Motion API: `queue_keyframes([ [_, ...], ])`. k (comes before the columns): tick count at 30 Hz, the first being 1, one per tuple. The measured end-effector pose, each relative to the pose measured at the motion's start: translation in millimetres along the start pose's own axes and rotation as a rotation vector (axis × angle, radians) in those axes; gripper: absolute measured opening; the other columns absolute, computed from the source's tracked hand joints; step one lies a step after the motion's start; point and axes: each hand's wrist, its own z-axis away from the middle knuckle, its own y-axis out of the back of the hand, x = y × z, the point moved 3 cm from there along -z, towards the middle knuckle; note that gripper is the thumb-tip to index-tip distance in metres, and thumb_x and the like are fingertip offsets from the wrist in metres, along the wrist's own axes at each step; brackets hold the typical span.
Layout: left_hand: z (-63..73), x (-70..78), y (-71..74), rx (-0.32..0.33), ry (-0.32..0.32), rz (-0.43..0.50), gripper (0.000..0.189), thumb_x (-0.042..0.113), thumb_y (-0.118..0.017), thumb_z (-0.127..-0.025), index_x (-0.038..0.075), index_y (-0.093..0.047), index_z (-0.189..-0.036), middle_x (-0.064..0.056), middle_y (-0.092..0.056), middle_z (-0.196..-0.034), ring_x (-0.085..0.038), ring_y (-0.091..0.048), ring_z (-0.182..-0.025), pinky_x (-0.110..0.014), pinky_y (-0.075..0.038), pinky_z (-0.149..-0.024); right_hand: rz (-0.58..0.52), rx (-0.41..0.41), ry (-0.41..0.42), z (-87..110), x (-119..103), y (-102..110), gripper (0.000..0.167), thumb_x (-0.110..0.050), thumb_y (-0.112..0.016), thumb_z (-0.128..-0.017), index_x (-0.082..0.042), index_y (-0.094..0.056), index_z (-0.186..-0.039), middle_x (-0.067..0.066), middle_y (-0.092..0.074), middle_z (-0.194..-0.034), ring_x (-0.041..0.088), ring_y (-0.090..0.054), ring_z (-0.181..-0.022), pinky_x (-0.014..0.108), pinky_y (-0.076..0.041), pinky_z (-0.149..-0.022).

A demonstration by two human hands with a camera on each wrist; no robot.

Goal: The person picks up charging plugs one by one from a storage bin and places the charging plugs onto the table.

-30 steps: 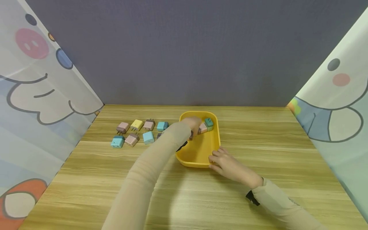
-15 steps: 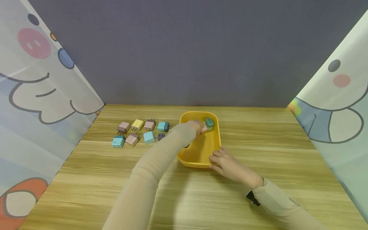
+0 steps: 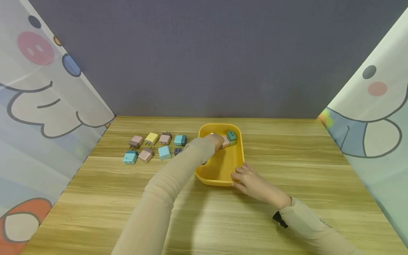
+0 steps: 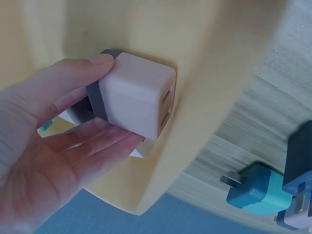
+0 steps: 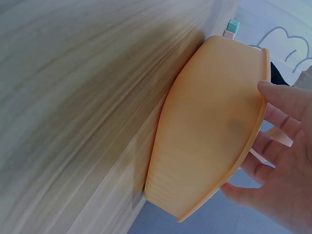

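My left hand (image 3: 217, 141) reaches into the far part of a yellow plastic basket (image 3: 236, 163). In the left wrist view its thumb and fingers pinch a pink USB charger (image 4: 134, 92) with a dark grey band, close to the basket's wall. The forearm and hand hide this charger in the head view. Beside the hand, a pink charger (image 3: 225, 142) and a green charger (image 3: 231, 136) lie inside. My right hand (image 3: 253, 182) grips the near right corner of the basket, its thumb outside the rim (image 5: 253, 134) and its fingers over the inner side.
Left of the basket, several plug chargers lie on the wooden table (image 3: 105, 198) in two rough rows, among them a yellow one (image 3: 152, 138), a light blue one (image 3: 164, 152) and a blue two-tone one (image 3: 180, 140). A grey panel (image 3: 216, 63) stands behind, with cartoon-printed curtains (image 3: 376, 106) at both sides.
My left hand has shifted slightly inside the basket, and the dark charger end that showed beneath it is now covered. The right hand keeps its place on the rim.
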Motion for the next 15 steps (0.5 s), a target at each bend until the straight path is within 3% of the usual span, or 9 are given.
queue_keyframes([
  [2,-2.7,0.4,-0.6,0.007,-0.007,-0.032,0.027,0.025,-0.042,-0.092,0.014,-0.058,-0.111,0.002,-0.044,-0.129,-0.017,-0.048,-0.096,-0.033,-0.043,-0.074,-0.001,-0.007,-0.004,-0.3,-0.2,0.3,0.013,-0.016,-0.064,-0.081,-0.014,-0.051,-0.076,-0.007,-0.042,-0.073,0.011,-0.04,-0.073,0.053,-0.032,-0.092],
  [3,-1.0,1.3,-0.3,0.001,-0.041,-0.095,0.026,0.023,-0.043,-0.092,0.013,-0.058,-0.111,0.001,-0.046,-0.125,-0.017,-0.048,-0.094,-0.032,-0.043,-0.074,0.0,-0.01,-0.006,-0.6,-0.1,0.2,0.014,-0.016,-0.063,-0.081,-0.014,-0.051,-0.076,-0.007,-0.042,-0.073,0.011,-0.039,-0.073,0.053,-0.032,-0.092],
  [11,4.6,2.1,4.1,0.029,0.019,0.006,0.02,0.025,-0.049,-0.089,0.018,-0.058,-0.106,0.001,-0.053,-0.109,-0.02,-0.049,-0.091,-0.037,-0.043,-0.074,-0.003,-0.014,-0.01,-0.4,-0.1,0.6,0.015,-0.016,-0.064,-0.081,-0.015,-0.05,-0.075,-0.008,-0.041,-0.073,0.011,-0.039,-0.073,0.053,-0.031,-0.093],
  [12,4.6,3.1,4.6,0.017,-0.01,-0.061,0.019,0.022,-0.05,-0.089,0.018,-0.058,-0.106,0.002,-0.053,-0.109,-0.019,-0.048,-0.091,-0.036,-0.043,-0.074,-0.004,-0.016,-0.013,-0.2,0.1,0.5,0.015,-0.016,-0.063,-0.081,-0.015,-0.049,-0.075,-0.008,-0.041,-0.073,0.011,-0.039,-0.073,0.053,-0.031,-0.093],
  [15,7.0,9.2,4.7,0.001,-0.165,-0.385,0.02,0.012,-0.055,-0.087,0.017,-0.059,-0.105,0.003,-0.054,-0.102,-0.015,-0.048,-0.086,-0.028,-0.043,-0.071,-0.009,-0.025,-0.022,-0.1,0.5,0.8,0.015,-0.017,-0.063,-0.081,-0.016,-0.049,-0.075,-0.008,-0.042,-0.074,0.011,-0.04,-0.074,0.053,-0.03,-0.094],
])
